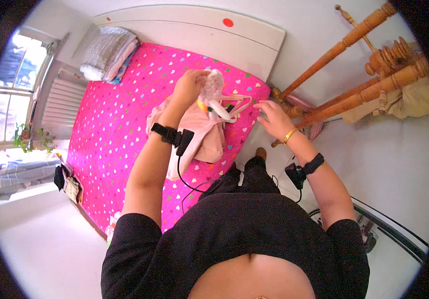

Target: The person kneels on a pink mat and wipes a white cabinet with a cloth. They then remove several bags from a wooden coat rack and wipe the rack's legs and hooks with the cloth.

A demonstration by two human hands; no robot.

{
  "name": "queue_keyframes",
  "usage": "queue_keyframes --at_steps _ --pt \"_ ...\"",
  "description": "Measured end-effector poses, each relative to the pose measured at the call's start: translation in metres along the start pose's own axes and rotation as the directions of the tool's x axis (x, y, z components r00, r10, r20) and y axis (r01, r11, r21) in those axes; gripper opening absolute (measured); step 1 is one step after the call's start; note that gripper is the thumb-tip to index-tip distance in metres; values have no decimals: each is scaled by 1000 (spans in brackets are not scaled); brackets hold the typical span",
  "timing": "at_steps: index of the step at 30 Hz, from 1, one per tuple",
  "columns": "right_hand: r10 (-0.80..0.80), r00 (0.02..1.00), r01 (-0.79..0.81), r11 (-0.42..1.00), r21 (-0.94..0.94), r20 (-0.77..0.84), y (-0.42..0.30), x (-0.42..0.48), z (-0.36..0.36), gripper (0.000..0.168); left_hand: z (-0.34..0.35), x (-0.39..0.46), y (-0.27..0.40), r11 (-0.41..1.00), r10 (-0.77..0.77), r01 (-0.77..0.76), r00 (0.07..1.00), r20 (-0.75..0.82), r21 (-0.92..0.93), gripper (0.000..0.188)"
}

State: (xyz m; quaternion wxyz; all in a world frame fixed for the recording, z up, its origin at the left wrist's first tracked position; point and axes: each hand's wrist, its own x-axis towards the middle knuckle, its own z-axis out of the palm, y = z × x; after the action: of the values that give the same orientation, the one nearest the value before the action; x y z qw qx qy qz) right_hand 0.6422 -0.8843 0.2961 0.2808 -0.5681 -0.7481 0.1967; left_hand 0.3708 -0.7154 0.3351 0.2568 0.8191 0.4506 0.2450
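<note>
My left hand point(191, 88) pinches a soft, pale pink and white fluffy item point(214, 84), held up over the bed. A yellow patch shows near its lower end; its exact kind is not clear. Below it lies a pink fabric item point(203, 130), perhaps a bag or garment, crumpled on the bright pink bedsheet point(117, 112) with its small hearts. Thin pale straps point(241, 106) trail from it to the right. My right hand point(274, 119) is just beyond the straps, apart from them, with its fingers spread and nothing in them.
Folded bedding point(108, 54) is stacked by the white headboard point(188, 31). On the right stands a turned wooden rack point(334, 56) with beige cloth point(405, 101) behind it. Black cables point(184, 175) hang from devices strapped on both wrists. A radiator point(65, 95) is below the window.
</note>
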Motion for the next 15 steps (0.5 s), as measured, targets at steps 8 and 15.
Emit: queue_keyframes --at_steps 8,15 --pt "-133 991 131 990 57 33 -75 32 56 34 -69 -97 -60 945 -115 107 993 8 308 28" --pt "-146 989 147 988 -46 27 -80 26 70 32 -17 -133 -123 979 47 -96 964 260 177 31"
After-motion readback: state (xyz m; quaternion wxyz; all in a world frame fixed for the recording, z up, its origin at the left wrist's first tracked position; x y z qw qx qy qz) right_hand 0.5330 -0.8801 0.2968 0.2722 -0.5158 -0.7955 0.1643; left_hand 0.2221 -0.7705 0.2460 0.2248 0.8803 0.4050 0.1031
